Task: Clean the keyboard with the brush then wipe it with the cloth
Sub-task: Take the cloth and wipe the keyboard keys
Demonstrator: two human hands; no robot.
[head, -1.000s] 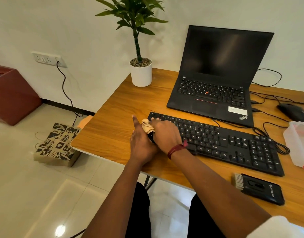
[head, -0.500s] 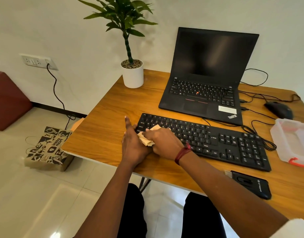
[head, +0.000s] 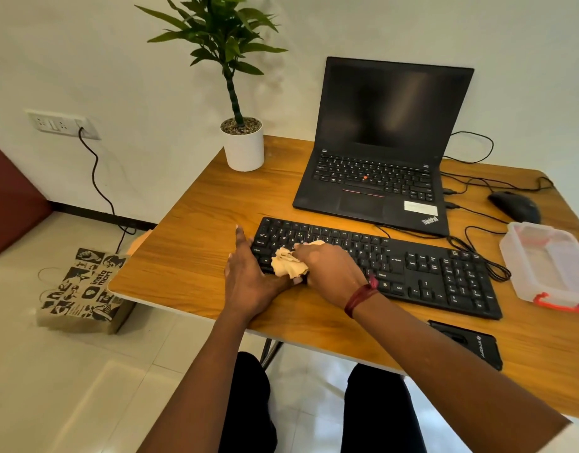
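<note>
A black full-size keyboard [head: 412, 269] lies across the wooden table [head: 200, 223]. My right hand [head: 330, 273] presses a crumpled beige cloth [head: 286, 263] onto the keys at the keyboard's left end. My left hand [head: 249, 279] rests flat against the keyboard's left edge, fingers apart and thumb up, steadying it. The black brush [head: 471, 344] lies on the table near the front edge, to the right of my right forearm; its bristles are hidden by that arm.
An open black laptop [head: 379, 178] stands behind the keyboard. A potted plant [head: 244, 145] sits at the back left, a mouse [head: 513, 206] and cables at the right, and a clear plastic box [head: 549, 263] by the right edge. A paper bag [head: 82, 289] stands on the floor.
My right hand has slid the cloth from the keyboard's left corner a little rightward onto the keys. The left hand stays against the left edge. The camera view shifted.
</note>
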